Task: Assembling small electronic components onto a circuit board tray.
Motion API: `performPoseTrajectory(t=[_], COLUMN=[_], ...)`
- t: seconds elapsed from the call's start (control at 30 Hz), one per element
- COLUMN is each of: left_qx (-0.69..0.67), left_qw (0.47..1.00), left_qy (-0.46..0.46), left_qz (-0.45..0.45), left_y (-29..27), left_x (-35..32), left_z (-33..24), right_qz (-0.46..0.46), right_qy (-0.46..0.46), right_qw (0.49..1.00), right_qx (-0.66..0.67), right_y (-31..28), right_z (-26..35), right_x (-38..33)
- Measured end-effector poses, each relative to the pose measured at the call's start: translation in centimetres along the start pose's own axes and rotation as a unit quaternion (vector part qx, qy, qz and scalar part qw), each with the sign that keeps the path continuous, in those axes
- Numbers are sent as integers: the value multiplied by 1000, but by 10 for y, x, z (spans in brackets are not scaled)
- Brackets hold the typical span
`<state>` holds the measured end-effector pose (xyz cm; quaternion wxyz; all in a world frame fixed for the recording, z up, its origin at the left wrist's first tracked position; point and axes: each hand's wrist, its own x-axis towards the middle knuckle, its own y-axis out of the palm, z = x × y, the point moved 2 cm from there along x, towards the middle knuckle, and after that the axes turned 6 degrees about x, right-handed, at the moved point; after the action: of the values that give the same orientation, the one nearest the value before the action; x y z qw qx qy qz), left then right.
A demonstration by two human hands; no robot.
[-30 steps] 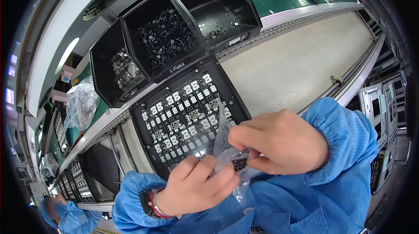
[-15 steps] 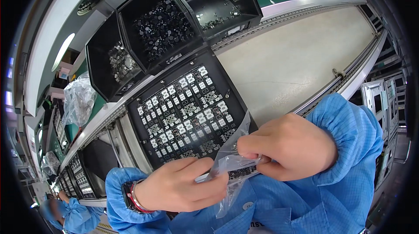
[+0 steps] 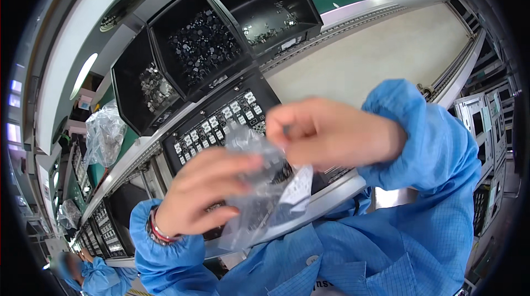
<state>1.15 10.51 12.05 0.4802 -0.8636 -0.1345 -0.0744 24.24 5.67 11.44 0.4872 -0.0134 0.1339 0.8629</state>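
A clear plastic bag with a white printed label hangs in front of my body, over the near part of the black tray. My right hand is closed in a pinch at the upper part of the bag, blurred by motion. Against the bag's left side lies my left hand, its fingers and thumb apart, also smeared. Small dark pieces show through the plastic, too blurred to name. Behind the bag is a panel of small circuit boards with white parts, set in a black tray; its near part is hidden.
Three black bins stand beyond the tray: silvery metal pieces left, dark round pieces in the middle, small metal parts right. A pale surface lies right. Another crumpled bag and a co-worker are left.
Both hands have lifted the bag away from my body, over the tray. My left fingers have spread from their closed hold. The white label has come into sight.
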Motion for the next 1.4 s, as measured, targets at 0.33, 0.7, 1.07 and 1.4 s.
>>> performPoseTrajectory(t=[0.33,0.7,1.07,1.4], left_qx=[-450,-423,-425,-437], left_qw=[780,795,798,790], left_qy=[-213,-241,-251,-250], left_qz=[-380,-362,-346,-350], left_y=[42,8,10,9], left_x=[56,80,110,129], left_z=[15,66,96,115], right_qz=[-110,-242,-309,-311], right_qy=[-89,-309,-511,-540], right_qw=[978,915,592,455], right_qx=[156,-99,-542,-636], right_y=[-18,-107,-123,-146], right_z=[54,53,-25,-50], right_x=[34,16,38,63])
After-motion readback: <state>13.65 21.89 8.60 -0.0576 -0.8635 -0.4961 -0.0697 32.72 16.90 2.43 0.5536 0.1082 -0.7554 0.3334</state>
